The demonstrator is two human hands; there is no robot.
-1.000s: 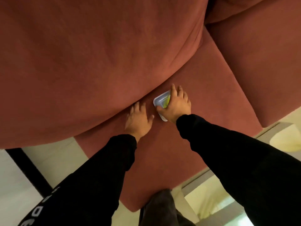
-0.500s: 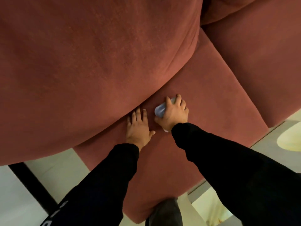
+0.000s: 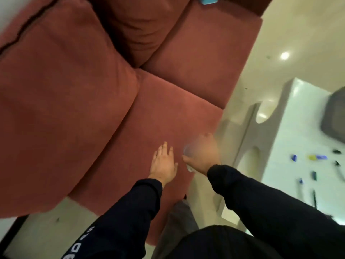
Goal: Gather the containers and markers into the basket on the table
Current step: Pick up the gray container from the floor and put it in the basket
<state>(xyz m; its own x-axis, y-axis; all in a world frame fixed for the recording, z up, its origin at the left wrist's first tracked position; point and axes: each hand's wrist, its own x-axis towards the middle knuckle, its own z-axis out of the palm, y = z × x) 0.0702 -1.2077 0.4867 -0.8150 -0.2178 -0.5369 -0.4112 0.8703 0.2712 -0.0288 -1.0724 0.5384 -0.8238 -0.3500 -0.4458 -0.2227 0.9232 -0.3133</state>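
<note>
Here a small pale container point(image 3: 187, 151) is held in the right hand point(image 3: 202, 154), above the front edge of the red sofa seat cushion point(image 3: 164, 116). The hand is badly blurred, so the fingers can only be judged curled round the container, whose clear rim shows just beyond the thumb side; the exact grip cannot be told. The hold seems meant for carrying, since the container is off the cushion and on the side nearer the white surface point(image 3: 291, 143).

The left hand point(image 3: 163, 163) lies flat over the cushion, fingers point(image 3: 165, 146) spread and holding nothing, probably as a brace while the body leans; whether the palm touches the fabric cannot be told.

Well beyond the right hand's knuckles, several markers point(image 3: 317, 157) and small blue and dark items are scattered on the surface, all apart from each other. A grey shape point(image 3: 334, 116) at the far right edge may be the basket, but it is cut off and too blurred to confirm. A blue object point(image 3: 208, 0) sits at the top edge of the sofa, far beyond the fingertips. Most of the gathering appears undone.
</note>
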